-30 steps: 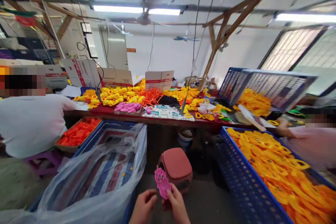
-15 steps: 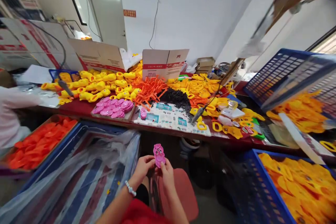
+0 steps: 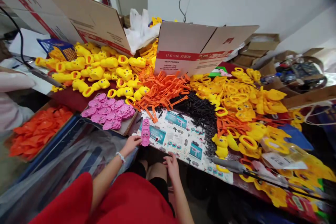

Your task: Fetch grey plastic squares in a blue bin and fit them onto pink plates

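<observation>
My left hand [image 3: 132, 144], a beaded bracelet at its wrist, pinches the edge of a pink owl-shaped plastic piece [image 3: 145, 138] at the front edge of the printed sheet. Right above that piece lies a second pink piece [image 3: 146, 124], touching or overlapping it. My right hand [image 3: 172, 164] hovers in front of the table edge with its fingers apart and nothing in them. Left of the sheet, a shallow box holds a pile of similar pink pieces [image 3: 110, 112]. The printed sheet [image 3: 174, 136] lies flat on the table.
Orange plastic parts [image 3: 165, 89] and black parts [image 3: 199, 112] are heaped behind the sheet. Yellow toy bodies [image 3: 97, 71] fill the left; yellow parts [image 3: 236, 94] fill the right. A grey tool [image 3: 228, 164] crosses the sheet's right corner. Another person's sleeve [image 3: 15, 80] shows at left.
My hands have come apart. The left has brought the pink piece from my lap up to the sheet; the right has let go and opened. The view has moved closer to the table.
</observation>
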`<state>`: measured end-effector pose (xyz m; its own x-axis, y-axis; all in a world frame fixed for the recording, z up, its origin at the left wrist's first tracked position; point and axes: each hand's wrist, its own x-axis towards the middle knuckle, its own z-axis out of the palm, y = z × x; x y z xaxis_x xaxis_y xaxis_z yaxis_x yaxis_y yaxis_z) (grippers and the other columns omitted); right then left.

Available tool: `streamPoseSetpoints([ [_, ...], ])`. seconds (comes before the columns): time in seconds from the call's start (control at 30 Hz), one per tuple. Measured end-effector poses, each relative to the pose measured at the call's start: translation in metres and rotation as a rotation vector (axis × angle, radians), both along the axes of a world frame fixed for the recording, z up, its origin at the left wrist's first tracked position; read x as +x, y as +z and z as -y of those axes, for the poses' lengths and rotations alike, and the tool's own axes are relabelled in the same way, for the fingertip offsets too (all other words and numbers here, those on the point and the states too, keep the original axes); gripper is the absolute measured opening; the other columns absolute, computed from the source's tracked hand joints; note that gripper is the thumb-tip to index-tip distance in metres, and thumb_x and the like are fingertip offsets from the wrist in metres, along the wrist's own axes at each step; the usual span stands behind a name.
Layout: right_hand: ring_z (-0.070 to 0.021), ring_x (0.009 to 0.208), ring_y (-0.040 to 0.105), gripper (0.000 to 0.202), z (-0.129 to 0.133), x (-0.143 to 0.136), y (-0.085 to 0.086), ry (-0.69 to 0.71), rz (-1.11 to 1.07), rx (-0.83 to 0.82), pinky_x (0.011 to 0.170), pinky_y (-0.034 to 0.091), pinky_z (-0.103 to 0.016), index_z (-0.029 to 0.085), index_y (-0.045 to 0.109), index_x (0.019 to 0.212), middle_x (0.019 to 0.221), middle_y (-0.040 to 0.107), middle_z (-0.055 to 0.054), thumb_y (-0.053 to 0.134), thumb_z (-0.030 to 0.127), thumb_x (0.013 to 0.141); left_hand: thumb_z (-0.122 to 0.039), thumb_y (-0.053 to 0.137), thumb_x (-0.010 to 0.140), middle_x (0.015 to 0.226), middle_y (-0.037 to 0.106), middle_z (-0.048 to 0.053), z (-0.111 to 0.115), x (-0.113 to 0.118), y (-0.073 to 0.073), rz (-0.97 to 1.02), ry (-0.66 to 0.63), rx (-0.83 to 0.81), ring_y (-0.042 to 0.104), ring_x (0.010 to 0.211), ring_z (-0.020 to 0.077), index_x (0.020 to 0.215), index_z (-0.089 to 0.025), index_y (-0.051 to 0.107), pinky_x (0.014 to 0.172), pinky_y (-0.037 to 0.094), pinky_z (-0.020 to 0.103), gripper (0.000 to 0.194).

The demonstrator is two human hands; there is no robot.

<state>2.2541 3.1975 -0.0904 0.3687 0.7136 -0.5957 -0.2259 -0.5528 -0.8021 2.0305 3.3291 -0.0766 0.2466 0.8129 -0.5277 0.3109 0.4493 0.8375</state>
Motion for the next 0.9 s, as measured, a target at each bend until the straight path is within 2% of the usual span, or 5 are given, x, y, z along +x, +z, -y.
streamPoseSetpoints([
  [0.23,-0.0144,0.049,0.055,0.058,0.018,0.054,-0.024,-0.004,0.027,-0.155,0.046,0.037,-0.023,0.019,0.051,0.096,0.063,0.064,0.002,0.066,0.056,0.052,-0.035,0.055,0.076,0.053,0.056,-0.001,-0.012,-0.022,-0.030,-0.271,0.092,-0.015,0.050,0.055,0.0125,0.067,-0.011,0.064,0.059,0.039,0.025,0.027],
  [0.43,-0.0132,0.045,0.053,0.053,0.014,0.098,-0.046,0.176,0.049,-0.203,0.044,0.034,-0.022,0.019,0.052,0.090,0.058,0.062,0.003,0.063,0.056,0.053,-0.031,0.055,0.086,0.065,0.063,0.000,-0.009,-0.006,-0.055,-0.548,0.214,-0.029,0.060,0.069,0.0142,0.074,-0.012,0.063,0.076,0.047,0.032,0.024],
  [0.6,-0.0133,0.047,0.052,0.049,0.009,0.149,-0.041,0.360,0.079,-0.208,0.046,0.035,-0.023,0.019,0.054,0.087,0.057,0.062,0.002,0.060,0.055,0.055,-0.028,0.057,0.087,0.091,0.070,0.005,-0.016,0.010,-0.055,-0.684,0.327,-0.025,0.064,0.093,0.0176,0.088,-0.012,0.066,0.092,0.046,0.039,0.019],
  [0.73,-0.0131,0.047,0.051,0.050,0.011,0.178,-0.039,0.488,0.113,-0.257,0.046,0.032,-0.023,0.019,0.054,0.082,0.057,0.060,0.002,0.057,0.060,0.055,-0.023,0.057,0.085,0.098,0.072,0.008,-0.017,0.013,-0.053,-0.729,0.423,-0.010,0.065,0.095,0.0180,0.097,-0.011,0.067,0.093,0.047,0.038,0.020],
  [0.9,-0.0123,0.046,0.049,0.056,0.025,0.165,-0.042,0.649,0.136,-0.300,0.045,0.035,-0.024,0.019,0.053,0.076,0.056,0.055,0.003,0.055,0.072,0.057,-0.020,0.047,0.083,0.098,0.071,0.017,0.010,0.016,-0.050,-0.811,0.571,0.097,0.066,0.091,0.0227,0.103,-0.004,0.065,0.087,0.049,0.034,0.031],
])
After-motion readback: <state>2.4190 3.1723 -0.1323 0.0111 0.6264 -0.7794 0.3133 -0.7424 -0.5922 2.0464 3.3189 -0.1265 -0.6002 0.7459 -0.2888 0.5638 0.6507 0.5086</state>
